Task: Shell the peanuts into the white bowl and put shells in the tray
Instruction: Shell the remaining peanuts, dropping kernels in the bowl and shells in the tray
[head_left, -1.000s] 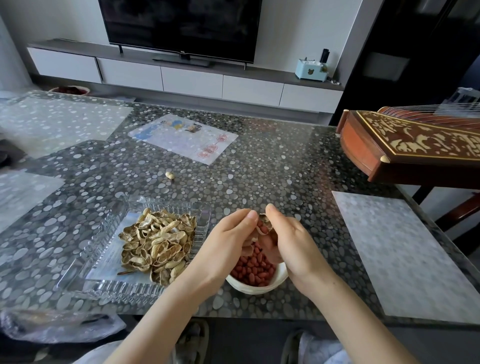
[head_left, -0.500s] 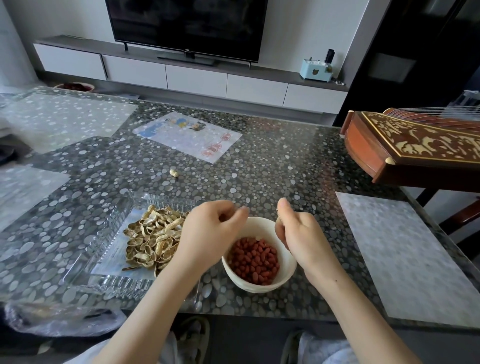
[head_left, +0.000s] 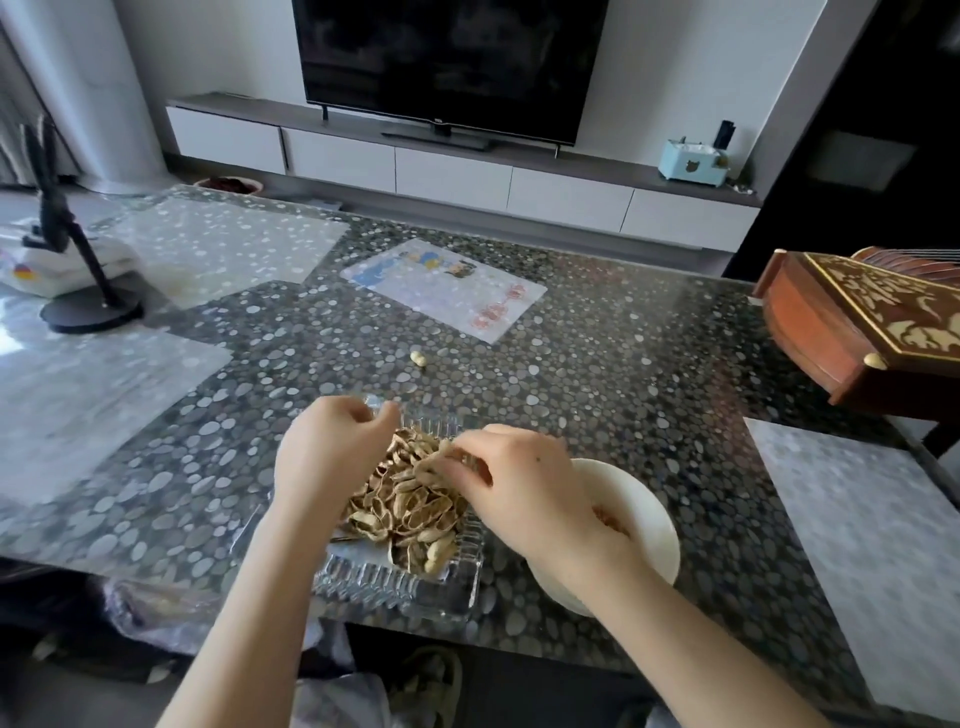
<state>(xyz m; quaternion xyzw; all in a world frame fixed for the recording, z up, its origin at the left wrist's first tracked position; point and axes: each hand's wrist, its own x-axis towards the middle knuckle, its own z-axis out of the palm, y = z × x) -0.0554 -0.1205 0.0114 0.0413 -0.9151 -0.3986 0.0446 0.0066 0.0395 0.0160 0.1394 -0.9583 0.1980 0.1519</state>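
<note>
- One clear glass tray (head_left: 395, 587) with ribbed walls stands at the near edge of the tabletop (head_left: 597, 374). It holds a heap of tan, curled peanut shells (head_left: 410, 504), too many to count.
- One round white bowl (head_left: 652, 525), smooth and glossy, stands just to the right of the tray. The right wrist hides most of its inside, and only a blurred patch of red-brown peanuts (head_left: 608, 519) shows.
- The left hand (head_left: 327, 457) hangs over the tray's far left corner with its fingers curled toward the thumb. I cannot tell whether they hold anything.
- The right hand (head_left: 524, 483) reaches across from above the bowl, its fingers bent down onto the top of the heap. Whether they pinch a shell cannot be told.
- One pale loose peanut (head_left: 417, 358) lies alone farther out on the grey, pebble-patterned tabletop.
</note>
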